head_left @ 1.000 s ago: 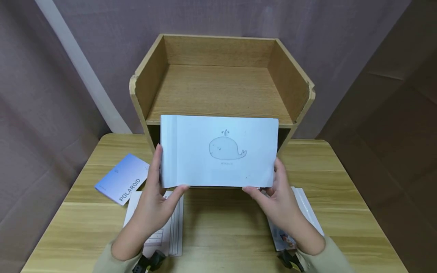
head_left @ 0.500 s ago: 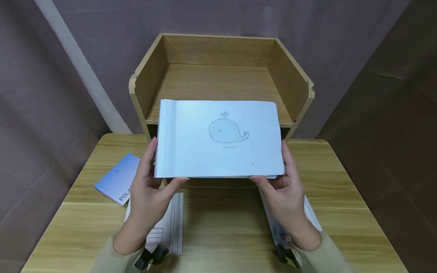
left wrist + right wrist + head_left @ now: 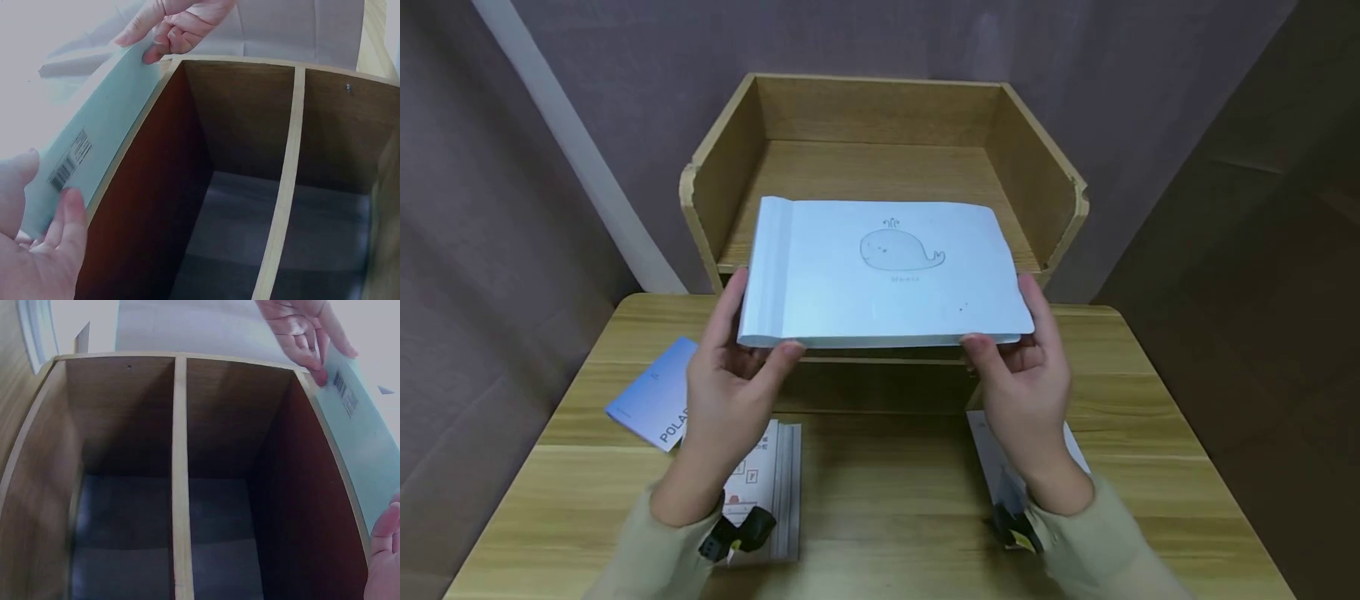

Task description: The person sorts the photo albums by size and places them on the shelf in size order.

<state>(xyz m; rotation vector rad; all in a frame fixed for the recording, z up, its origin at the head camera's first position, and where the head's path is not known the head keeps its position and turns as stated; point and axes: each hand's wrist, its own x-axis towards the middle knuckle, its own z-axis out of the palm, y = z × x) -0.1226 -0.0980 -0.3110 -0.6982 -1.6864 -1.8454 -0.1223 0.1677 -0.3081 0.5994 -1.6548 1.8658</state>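
Your left hand [image 3: 727, 408] and right hand [image 3: 1028, 396] are both clamped on the white whale-drawing book [image 3: 827, 283], one at each end, thumbs on the near edge, other fingers round the sides and under. Book's at the front of the wooden shelf unit [image 3: 880, 112], overlapping the upper shelf's front edge in your head view; can't tell if they touch. Barcode [image 3: 70, 160] on its pale teal underside. Blue booklet [image 3: 651, 392] lies on the desk [image 3: 880, 517], beyond your left wrist.
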